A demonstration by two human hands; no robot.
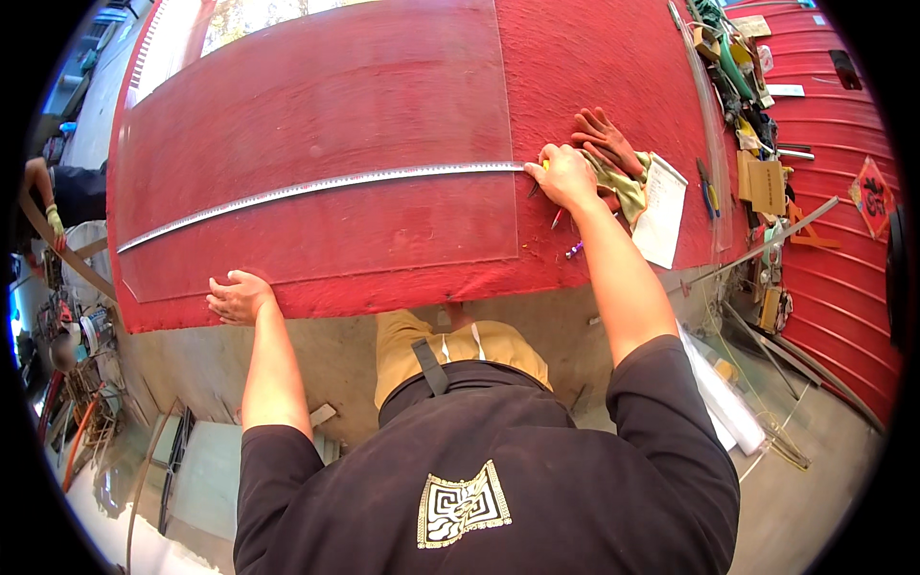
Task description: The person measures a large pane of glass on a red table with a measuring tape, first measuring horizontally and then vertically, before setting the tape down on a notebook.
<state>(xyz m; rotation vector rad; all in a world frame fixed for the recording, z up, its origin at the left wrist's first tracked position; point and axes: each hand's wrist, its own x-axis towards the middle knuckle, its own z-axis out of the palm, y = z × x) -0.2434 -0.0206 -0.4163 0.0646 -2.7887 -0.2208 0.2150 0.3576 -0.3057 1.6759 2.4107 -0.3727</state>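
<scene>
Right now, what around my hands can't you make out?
In the head view:
Tape measure: right end, covered by your right hand; markings, too small to read.
Clear sheet: far edge, cut off by the picture's top.
White paper: any writing, too small to read.

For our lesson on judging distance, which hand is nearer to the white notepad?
Right. The right hand, holding the tape measure, is a little left of the notepad; the left hand is much farther left, by the near edge of the red table.
</scene>
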